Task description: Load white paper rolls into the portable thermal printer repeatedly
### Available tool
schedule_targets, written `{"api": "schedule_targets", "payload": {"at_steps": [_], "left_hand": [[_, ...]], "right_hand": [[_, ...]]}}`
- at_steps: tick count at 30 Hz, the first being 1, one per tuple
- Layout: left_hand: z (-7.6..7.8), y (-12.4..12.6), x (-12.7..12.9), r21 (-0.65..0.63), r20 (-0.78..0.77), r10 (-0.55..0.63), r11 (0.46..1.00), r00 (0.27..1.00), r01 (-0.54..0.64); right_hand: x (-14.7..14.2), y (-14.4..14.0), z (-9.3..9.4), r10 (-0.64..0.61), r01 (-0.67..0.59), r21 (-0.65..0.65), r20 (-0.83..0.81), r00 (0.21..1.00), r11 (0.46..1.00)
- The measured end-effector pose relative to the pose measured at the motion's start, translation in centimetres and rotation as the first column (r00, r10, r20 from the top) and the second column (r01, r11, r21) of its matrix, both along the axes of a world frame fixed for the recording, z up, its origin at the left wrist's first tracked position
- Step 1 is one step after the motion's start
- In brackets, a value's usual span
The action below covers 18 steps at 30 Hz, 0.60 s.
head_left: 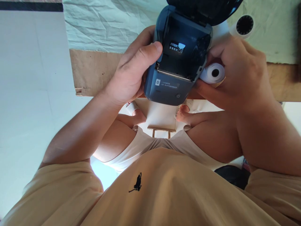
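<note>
A dark blue portable label printer (166,89) is held up in front of me, its black lid (204,9) swung open at the far end. The paper bay inside shows a small printed sticker and no roll. My left hand (136,66) is closed around the printer's left side, thumb pressing on its edge. At the printer's right side, my right hand (242,72) grips a small white paper roll (213,73) with a black core. Some of the right fingers are hidden behind the roll and printer.
Another white roll (244,26) with a dark core stands on the pale green cloth (105,25) at upper right. The cloth covers a wooden table (94,72) whose near edge runs below the printer. A small wooden stool (161,128) is on the floor beneath.
</note>
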State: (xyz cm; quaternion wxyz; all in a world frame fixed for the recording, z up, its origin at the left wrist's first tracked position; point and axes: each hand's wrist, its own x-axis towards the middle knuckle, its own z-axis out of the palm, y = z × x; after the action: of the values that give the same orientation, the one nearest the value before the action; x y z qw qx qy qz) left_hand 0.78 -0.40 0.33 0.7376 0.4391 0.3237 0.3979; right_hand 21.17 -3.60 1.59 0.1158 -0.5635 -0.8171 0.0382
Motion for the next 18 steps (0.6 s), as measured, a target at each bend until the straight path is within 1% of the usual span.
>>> {"api": "schedule_targets", "payload": {"at_steps": [7, 11, 18], "left_hand": [[0.16, -0.08, 0.08, 0.003, 0.032, 0.009, 1.000, 0.999, -0.010], [0.15, 0.03, -0.08, 0.005, 0.018, -0.008, 1.000, 1.000, 0.008], [0.14, 0.00, -0.01, 0.006, 0.005, 0.006, 1.000, 1.000, -0.006]], "right_hand": [[-0.16, 0.21, -0.01, 0.005, -0.005, -0.011, 0.008, 1.000, 1.000], [-0.05, 0.23, -0.01, 0.004, -0.004, -0.008, -0.003, 1.000, 1.000], [-0.09, 0.01, 0.14, 0.021, -0.021, -0.010, -0.007, 1.000, 1.000]]}}
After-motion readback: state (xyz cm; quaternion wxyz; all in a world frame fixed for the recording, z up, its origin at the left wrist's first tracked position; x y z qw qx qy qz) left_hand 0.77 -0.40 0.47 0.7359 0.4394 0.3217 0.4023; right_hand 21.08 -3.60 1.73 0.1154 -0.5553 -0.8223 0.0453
